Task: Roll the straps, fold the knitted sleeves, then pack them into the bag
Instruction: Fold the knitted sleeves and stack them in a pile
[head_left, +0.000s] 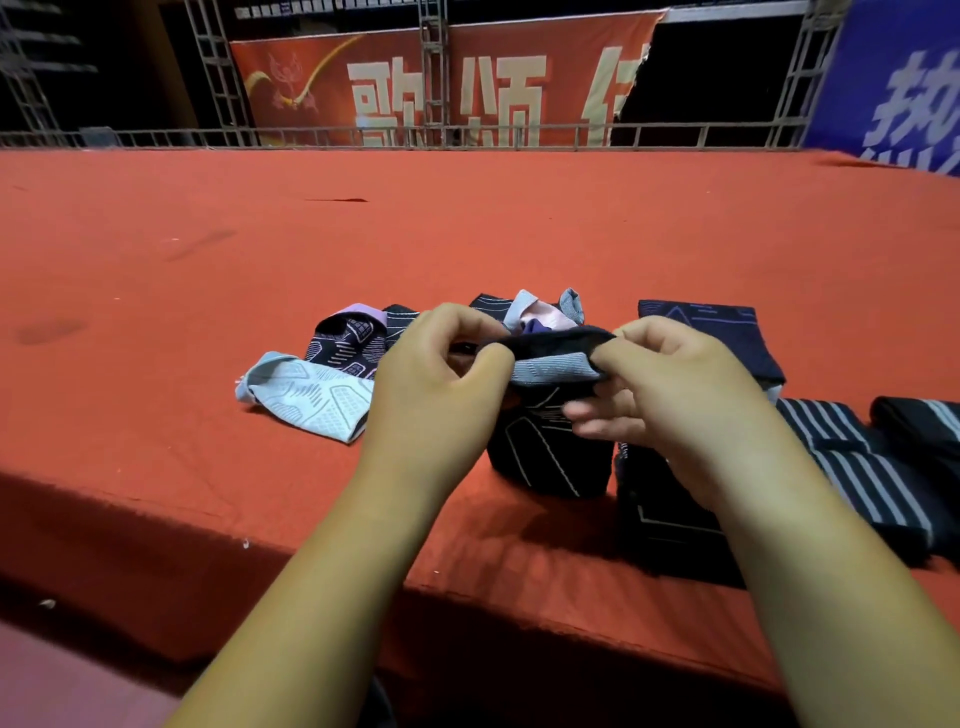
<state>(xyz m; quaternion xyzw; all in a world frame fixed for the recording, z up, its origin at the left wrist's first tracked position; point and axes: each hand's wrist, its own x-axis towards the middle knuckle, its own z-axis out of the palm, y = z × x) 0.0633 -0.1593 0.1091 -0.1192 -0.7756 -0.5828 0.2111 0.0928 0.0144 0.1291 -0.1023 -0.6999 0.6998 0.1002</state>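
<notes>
On the far left of the red cloth-covered table (467, 234) lies a pale blue knitted sleeve with a grey woven pattern (306, 397), loose and unfolded, and just behind it a black-and-lilac patterned sleeve (345, 340). The left hand (441, 379) and the right hand (670, 400) hold a black knitted sleeve with a pale blue-grey band (553, 364) between them, a little above the table. Each hand pinches one end, fingers curled round the edge. It looks light, soft and stretchy, so I'd judge it wants taking by the cuffs and keeping taut, or the fold will slump. Behind the hands a small heap of pink, lilac and grey sleeves (543, 312) is half hidden. Beneath them sits a black sleeve with thin white lines (545, 457), apparently folded. Further right lies a folded navy sleeve (711, 327), then black straps with pale stripes (857, 467), lying flat and unrolled as far as I can tell. A dark piece (919, 431) beyond them is cut off by the frame. The dark cloth under the right forearm is too murky to name. No bag shows anywhere.
</notes>
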